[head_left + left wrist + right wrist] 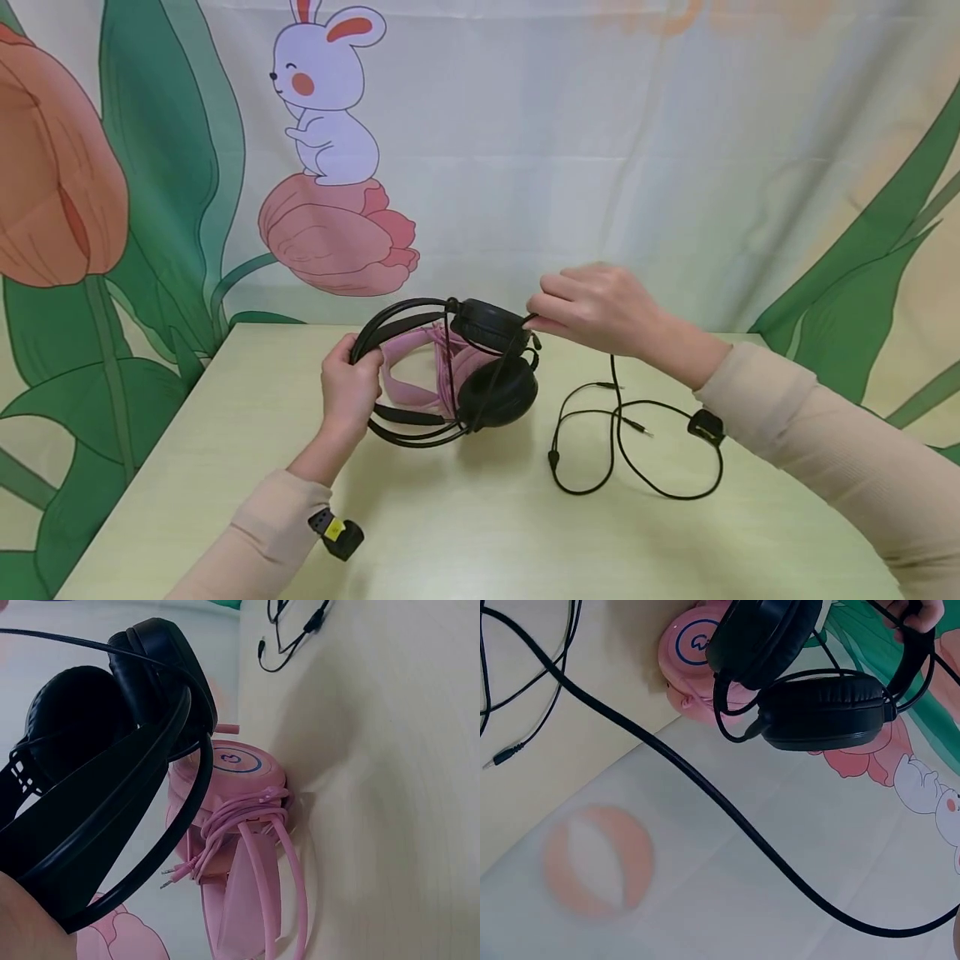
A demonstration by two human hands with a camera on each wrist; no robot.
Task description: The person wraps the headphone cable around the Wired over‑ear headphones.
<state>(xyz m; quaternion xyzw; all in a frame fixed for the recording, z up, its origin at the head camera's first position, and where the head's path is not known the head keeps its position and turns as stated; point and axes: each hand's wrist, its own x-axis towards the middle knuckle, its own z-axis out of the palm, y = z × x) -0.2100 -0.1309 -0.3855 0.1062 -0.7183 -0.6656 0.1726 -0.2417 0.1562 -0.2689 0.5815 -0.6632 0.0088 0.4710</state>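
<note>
My left hand (349,390) grips the black headphones (497,395) by the headband, holding them up off the table with the ear cups pointing right. Thin black cable (449,367) runs across the headphones between the band and the cups. To the right of the cups, my right hand (600,310) pinches the cable near the upper ear cup. From that hand the rest of the cord (697,778) hangs in a curve down to the table. Behind and below the black pair lies a pink set of headphones (234,774), its cord bundled around it.
Loose cable loops (667,497) with two plugs and a splitter lie on the pale table (450,533) at the right. A printed curtain (600,150) with a rabbit and tulips hangs behind the table. Each sleeve carries a small black wrist device (343,540).
</note>
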